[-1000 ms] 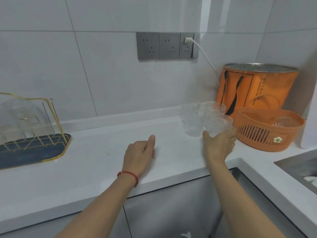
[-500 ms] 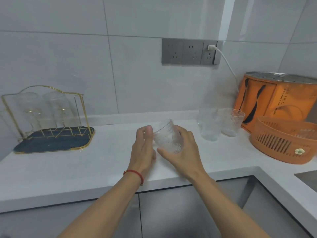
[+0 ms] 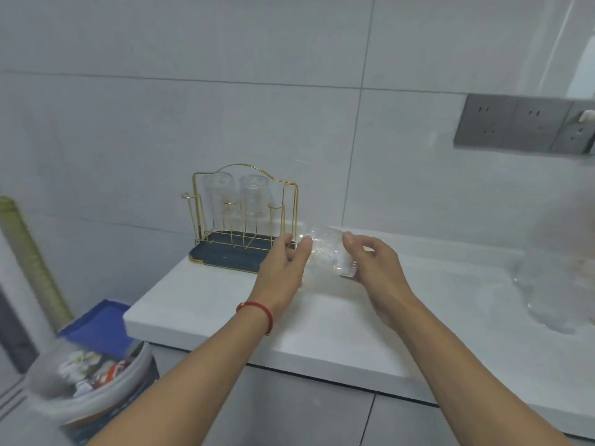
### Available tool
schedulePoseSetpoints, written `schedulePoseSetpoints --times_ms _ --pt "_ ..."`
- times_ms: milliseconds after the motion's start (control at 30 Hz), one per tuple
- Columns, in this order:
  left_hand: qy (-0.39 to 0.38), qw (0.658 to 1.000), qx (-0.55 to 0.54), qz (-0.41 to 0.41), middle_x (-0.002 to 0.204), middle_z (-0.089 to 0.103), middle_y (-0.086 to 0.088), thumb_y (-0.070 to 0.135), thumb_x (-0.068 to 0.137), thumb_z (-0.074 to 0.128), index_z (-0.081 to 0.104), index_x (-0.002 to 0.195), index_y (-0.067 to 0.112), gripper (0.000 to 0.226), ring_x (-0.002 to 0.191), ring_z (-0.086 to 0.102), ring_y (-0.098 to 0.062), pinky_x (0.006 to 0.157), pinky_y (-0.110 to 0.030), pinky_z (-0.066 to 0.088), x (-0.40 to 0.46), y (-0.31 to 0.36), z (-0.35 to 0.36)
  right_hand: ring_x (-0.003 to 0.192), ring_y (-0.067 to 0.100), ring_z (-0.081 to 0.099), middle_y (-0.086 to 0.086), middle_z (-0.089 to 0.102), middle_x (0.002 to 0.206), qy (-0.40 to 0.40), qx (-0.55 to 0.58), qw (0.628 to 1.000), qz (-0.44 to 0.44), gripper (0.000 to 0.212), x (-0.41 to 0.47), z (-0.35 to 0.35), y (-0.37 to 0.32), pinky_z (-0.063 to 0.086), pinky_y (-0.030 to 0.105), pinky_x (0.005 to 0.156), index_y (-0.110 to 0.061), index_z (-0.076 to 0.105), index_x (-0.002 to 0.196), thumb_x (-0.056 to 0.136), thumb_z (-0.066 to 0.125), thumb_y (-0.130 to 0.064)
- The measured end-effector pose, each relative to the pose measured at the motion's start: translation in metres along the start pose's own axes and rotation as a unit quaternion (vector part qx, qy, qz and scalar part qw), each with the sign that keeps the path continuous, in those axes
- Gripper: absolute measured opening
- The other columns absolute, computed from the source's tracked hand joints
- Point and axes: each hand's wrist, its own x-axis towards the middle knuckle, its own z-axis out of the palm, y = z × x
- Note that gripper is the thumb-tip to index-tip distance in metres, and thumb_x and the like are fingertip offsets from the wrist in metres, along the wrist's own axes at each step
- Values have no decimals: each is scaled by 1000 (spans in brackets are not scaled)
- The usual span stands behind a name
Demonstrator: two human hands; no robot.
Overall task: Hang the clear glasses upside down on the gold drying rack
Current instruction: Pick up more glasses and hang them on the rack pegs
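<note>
Head view: our hands, left hand (image 3: 283, 268) and right hand (image 3: 375, 265), grip one clear glass (image 3: 328, 255) sideways, tipping it for the gold rack (image 3: 244, 217).

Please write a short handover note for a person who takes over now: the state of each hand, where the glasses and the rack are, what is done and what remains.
Left hand: fingers on the left side of the clear glass.
Right hand: grips the same glass from the right; it is tilted on its side, above the counter.
Gold drying rack: at the counter's left end, against the wall, just behind the left hand.
Done: two glasses already hang upside down on the rack.
Left: turn this glass mouth down and set it on a free peg. More clear glassware seems to stand at the right edge, but it is too blurred to count.
</note>
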Motion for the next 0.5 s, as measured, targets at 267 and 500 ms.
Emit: schedulePoseSetpoints --times_ms 267,500 --pt "77 831 549 53 141 47 -13 42 96 31 54 126 19 44 132 37 -34 99 -52 40 4 -53 -24 95 9 67 -2 68 122 130 -67 985 -94 66 67 19 -85 45 23 71 -29 65 126 69 85 -56" --pt "58 862 498 72 128 55 -4 44 97 28 59 122 20 47 125 44 -26 104 -50 38 8 -58 -26 109 17 63 2 62 133 91 -116 976 -158 77 132 48 -129 43 22 79 -24 61 139 72 89 -47"
